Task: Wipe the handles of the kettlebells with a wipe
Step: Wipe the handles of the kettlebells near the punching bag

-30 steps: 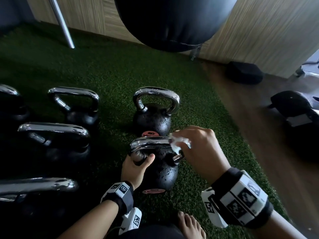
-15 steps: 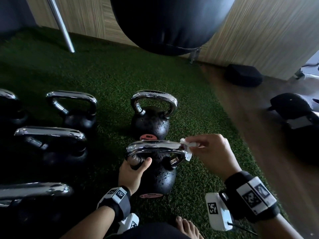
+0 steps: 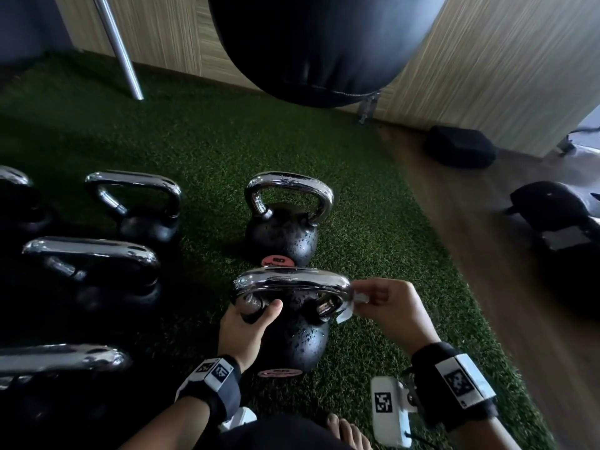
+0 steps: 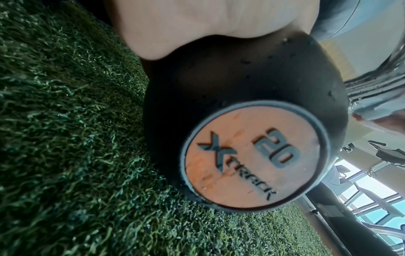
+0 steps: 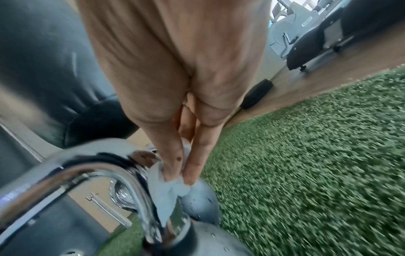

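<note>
Left hand (image 3: 243, 329) grips the heavy, rigid kettlebell (image 3: 292, 336) at its slick chrome handle (image 3: 292, 280), steadying it, while right hand (image 3: 389, 310) pinches the limp wipe (image 3: 349, 306) against the handle's right bend.

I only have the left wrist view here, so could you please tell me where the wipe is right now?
Observer: The right hand pinches the white wipe against the right bend of the chrome handle.
Operator: Thank you. Which part does the left hand hold?
Observer: The left hand grips the handle's left leg, just above the body of the near kettlebell.
Operator: Are other kettlebells nearby?
Observer: Yes, another kettlebell stands right behind it on the green turf, with more to the left.
</note>
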Motion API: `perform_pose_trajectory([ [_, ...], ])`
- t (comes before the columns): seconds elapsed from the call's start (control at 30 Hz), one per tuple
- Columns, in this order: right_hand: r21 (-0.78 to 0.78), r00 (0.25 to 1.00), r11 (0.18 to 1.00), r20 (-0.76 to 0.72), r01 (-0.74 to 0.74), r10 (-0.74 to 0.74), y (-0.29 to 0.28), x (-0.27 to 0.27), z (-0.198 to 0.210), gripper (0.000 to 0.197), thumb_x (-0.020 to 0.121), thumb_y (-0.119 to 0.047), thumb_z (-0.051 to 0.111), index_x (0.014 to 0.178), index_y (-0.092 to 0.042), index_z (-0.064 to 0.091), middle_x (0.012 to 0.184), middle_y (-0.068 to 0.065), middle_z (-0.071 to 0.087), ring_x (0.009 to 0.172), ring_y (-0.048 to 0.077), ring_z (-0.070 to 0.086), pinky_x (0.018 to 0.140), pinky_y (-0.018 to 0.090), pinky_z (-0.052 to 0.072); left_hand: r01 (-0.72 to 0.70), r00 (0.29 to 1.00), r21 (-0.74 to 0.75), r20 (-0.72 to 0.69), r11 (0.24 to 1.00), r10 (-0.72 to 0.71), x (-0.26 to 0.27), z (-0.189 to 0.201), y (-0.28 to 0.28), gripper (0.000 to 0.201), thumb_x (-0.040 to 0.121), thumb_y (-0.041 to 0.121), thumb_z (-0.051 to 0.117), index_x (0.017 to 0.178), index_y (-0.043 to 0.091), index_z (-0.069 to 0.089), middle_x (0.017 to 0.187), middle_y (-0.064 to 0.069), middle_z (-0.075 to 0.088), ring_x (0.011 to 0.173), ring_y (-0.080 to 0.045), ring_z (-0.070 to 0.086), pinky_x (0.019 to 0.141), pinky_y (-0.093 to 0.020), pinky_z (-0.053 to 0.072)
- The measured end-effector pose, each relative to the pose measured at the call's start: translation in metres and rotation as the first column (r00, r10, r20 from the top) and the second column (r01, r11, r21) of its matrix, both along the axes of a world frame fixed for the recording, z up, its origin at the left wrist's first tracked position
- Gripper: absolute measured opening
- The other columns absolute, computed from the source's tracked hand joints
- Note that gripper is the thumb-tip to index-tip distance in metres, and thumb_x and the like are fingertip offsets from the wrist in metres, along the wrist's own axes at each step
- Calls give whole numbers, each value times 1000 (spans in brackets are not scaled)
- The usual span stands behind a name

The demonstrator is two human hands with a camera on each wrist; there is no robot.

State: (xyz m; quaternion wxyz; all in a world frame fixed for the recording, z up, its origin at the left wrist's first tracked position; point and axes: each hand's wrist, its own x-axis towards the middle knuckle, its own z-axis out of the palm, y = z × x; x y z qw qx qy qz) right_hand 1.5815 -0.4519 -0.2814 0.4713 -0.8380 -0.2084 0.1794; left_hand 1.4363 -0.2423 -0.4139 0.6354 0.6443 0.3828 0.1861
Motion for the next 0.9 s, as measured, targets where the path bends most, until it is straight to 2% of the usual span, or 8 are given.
perform_pose_trajectory([
  [0.33,-107,996,992,-56,68,-75,3,-8,-19,25,78,-1,82,90,-23,82,84,-4,80,78,13,75,73,32,64,133,985,-77,-97,988,-140,-8,41,-1,71,57,76,79,109,28,75,106,14,77,105,-2,68,95,-25,50],
  [0.4,-77,991,988,-2,133,-134,-4,-6,-2,24,78,-4,84,91,-24,81,90,-6,80,80,11,77,71,30,64,145,981,-96,-117,985,-156,-12,54,3,47,67,58,87,101,27,76,96,14,78,96,-2,70,85,-18,51],
  [0.47,7,983,984,40,180,-181,-8,-4,20,24,78,-7,86,94,-23,81,94,-7,80,82,9,78,74,33,64,179,975,-134,-110,975,-194,-19,69,10,22,80,17,85,98,22,75,89,9,79,88,-4,73,69,-13,52],
  [0.53,122,976,975,89,186,-198,-6,-7,39,25,78,-5,86,95,-23,81,92,-7,81,84,11,78,77,33,63,238,960,-176,-103,955,-259,-30,80,25,38,83,-7,72,108,21,71,100,1,80,96,-16,74,73,-22,56],
  [0.63,189,960,973,221,132,-174,8,-17,62,28,78,-7,86,97,-27,82,89,-12,80,82,7,76,74,28,60,53,997,54,-65,997,-49,-43,101,47,53,89,-4,63,131,29,61,127,-2,69,104,-18,70,90,-34,53],
  [0.73,164,951,986,305,-5,-46,24,-33,81,28,78,-10,86,97,-31,82,87,-17,78,76,5,73,71,23,59,-137,984,368,161,920,82,-47,146,48,43,94,0,63,125,29,67,115,6,73,95,-13,74,83,-26,56],
  [0.8,147,943,983,328,-113,59,31,-43,91,27,78,-11,86,96,-30,82,88,-16,78,76,8,73,73,27,61,-31,951,257,306,966,-51,-42,180,41,31,98,3,61,118,23,72,107,-1,77,93,-16,76,83,-28,62],
  [0.9,167,922,959,352,-229,159,38,-54,100,26,77,-9,86,95,-27,83,96,-13,76,83,13,74,77,30,62,304,905,8,309,953,-291,-28,214,25,26,98,23,58,117,18,74,110,-4,78,99,-20,76,90,-30,60],
])
